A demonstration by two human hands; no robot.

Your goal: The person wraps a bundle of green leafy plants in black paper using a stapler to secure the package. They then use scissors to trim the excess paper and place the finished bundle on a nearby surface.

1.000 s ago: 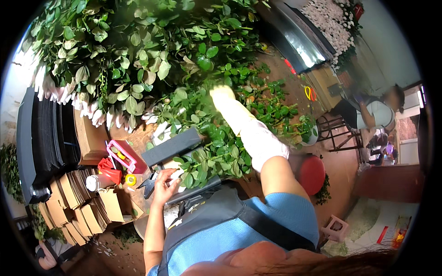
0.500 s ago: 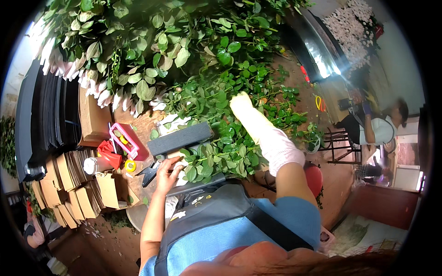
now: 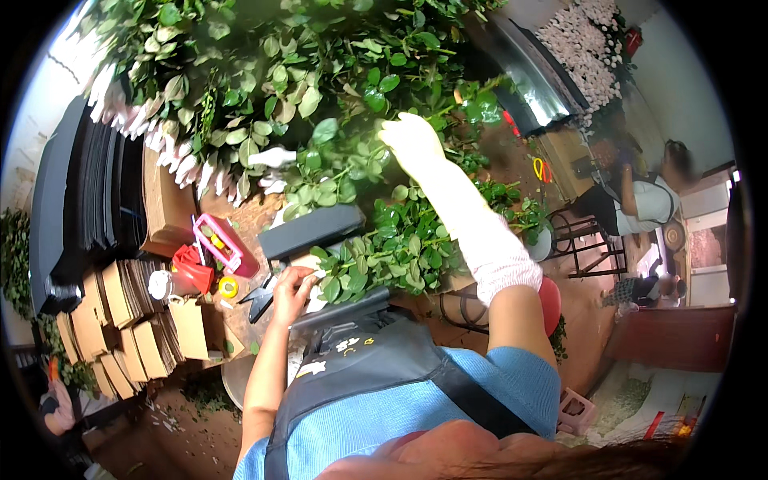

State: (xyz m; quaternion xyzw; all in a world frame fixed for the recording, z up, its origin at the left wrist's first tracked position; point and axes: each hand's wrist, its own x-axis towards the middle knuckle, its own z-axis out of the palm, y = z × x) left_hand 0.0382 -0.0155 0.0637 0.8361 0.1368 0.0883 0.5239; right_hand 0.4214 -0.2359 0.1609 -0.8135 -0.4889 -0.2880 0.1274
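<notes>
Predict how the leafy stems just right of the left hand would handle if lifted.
The leafy stems would probably feel light for their bulk, looking mostly like thin leaves. Their outer leaves would likely flop, since they spread loosely. They may snag neighbouring greenery, as leaves overlap.

A flower workshop, by the look — leafy stems (image 3: 280, 72) in heaps, folded cardboard (image 3: 152, 348) in stacks, pale blooms (image 3: 580, 48) massed.

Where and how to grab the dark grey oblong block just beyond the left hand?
Probably across its narrow width, towards the left end, coming from above: the dark grey oblong block is long and slim, its top uncovered, while leafy stems crowd its right end.
</notes>
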